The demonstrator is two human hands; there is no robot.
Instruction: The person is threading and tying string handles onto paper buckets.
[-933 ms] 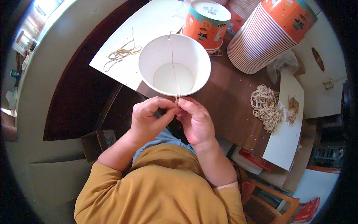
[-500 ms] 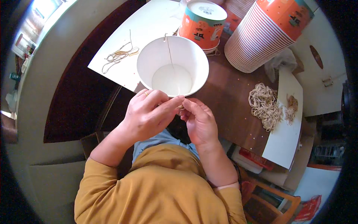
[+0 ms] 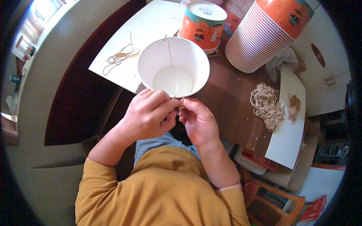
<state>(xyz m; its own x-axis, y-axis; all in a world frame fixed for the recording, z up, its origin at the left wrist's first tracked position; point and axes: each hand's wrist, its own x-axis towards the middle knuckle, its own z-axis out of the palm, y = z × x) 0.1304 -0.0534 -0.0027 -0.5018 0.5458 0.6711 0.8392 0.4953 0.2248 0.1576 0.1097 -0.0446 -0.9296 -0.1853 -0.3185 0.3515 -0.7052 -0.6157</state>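
Note:
A white paper bucket (image 3: 151, 60) stands at the table's near edge, its open mouth tilted toward me. A thin beige cord (image 3: 171, 54) passes through a hole in its far rim and hangs down inside. At the near rim, my left hand (image 3: 151, 111) pinches the cord's end between thumb and forefinger. Close beside it, my right hand (image 3: 198, 118) is closed in a pinch on the same cord, just outside the rim. The fingertips of both hands nearly meet, and they partly hide the cord there.
Several loose cords (image 3: 120, 57) lie on the white board at left. An upturned orange bucket (image 3: 201, 28) stands behind, with a tall leaning stack of buckets (image 3: 250, 41) to its right. A heap of cord (image 3: 266, 105) and a smaller tangle (image 3: 294, 107) lie at right.
My hands have drawn slightly apart at the near rim, the left fingertips shifting left. Short bits of cord now show between the fingers. The bucket has barely moved.

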